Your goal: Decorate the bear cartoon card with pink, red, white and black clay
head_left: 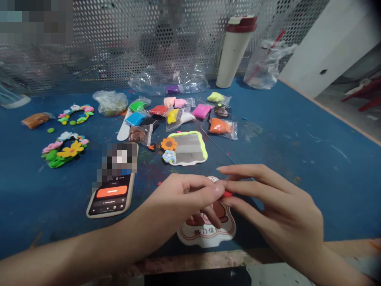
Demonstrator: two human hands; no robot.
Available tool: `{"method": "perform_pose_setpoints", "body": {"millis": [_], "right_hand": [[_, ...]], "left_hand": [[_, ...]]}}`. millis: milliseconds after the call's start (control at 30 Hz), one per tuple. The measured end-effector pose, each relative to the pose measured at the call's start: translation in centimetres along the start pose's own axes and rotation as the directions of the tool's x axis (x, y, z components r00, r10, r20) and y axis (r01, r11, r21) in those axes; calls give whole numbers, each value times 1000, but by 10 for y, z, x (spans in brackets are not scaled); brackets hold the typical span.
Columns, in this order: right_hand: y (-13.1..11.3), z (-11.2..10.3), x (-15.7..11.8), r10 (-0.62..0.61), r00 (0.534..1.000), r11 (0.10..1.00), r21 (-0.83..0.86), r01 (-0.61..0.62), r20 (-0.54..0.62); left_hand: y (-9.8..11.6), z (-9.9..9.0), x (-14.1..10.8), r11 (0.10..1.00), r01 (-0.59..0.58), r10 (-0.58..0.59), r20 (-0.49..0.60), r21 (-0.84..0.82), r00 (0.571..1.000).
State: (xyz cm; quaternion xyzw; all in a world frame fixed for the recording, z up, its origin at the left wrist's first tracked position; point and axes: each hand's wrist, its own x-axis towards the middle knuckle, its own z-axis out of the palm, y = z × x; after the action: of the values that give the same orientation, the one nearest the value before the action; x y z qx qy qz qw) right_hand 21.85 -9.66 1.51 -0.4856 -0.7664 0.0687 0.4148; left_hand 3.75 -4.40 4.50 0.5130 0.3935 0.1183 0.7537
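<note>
The left hand (187, 194) and right hand (279, 202) pinch a small red clay piece (228, 194) between them, just above a white printed card (208, 238).

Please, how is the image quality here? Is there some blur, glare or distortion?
Head view: the wide lens curves the blue table's edge, glare shines on the clear plastic bag, pixelated blocks hide the area above the smartphone, and the red clay is partly hidden between the left hand and right hand.

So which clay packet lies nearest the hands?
The orange clay packet, front right of the group, just beyond the right hand; every other packet lies farther away.
</note>
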Motion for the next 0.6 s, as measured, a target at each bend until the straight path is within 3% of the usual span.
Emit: {"method": "perform_pose_setpoints", "body": {"millis": [600], "right_hand": [[-1, 3, 0, -50, 998, 999, -16, 50, -26]], "left_hand": [[-5, -5, 7, 998, 27, -31, -61, -55, 998]]}}
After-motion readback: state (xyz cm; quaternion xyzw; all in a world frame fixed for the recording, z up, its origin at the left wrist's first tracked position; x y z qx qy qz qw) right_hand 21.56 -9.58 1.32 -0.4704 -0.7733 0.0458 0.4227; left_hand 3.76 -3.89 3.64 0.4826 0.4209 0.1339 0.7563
